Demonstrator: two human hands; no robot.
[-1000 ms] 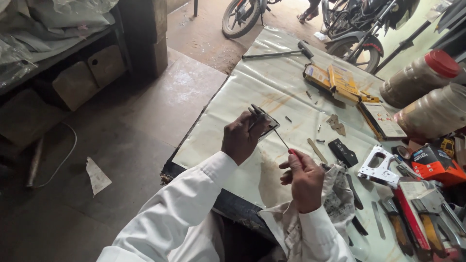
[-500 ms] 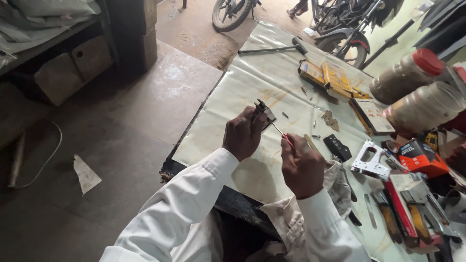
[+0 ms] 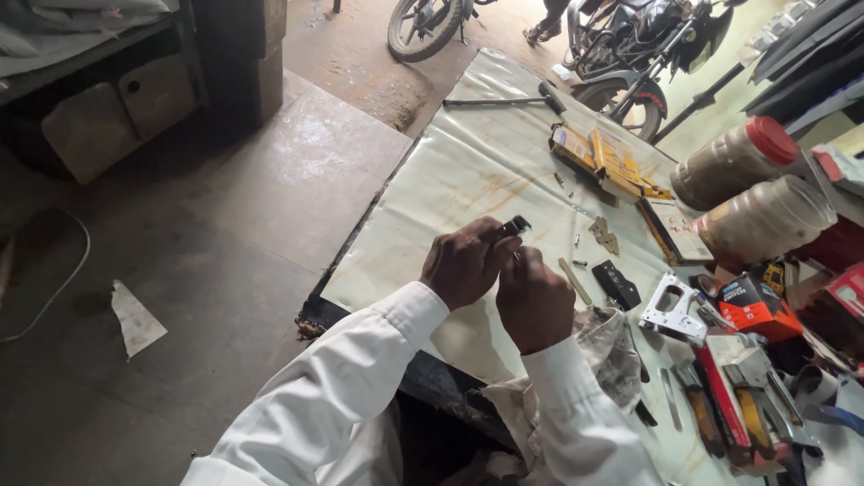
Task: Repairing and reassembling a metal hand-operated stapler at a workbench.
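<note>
Hands now together: left hand (image 3: pixel 466 263) gripping dark part (image 3: pixel 515 226), right hand (image 3: pixel 533 301) seemingly closed.

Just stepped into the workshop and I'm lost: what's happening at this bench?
A person in white sleeves works over a plastic-covered table. The left hand pinches a small dark metal part, and the right hand is pressed close beside it, fingers curled; whether it holds anything is hidden. A black block, a white metal bracket and two jars lie to the right.
</note>
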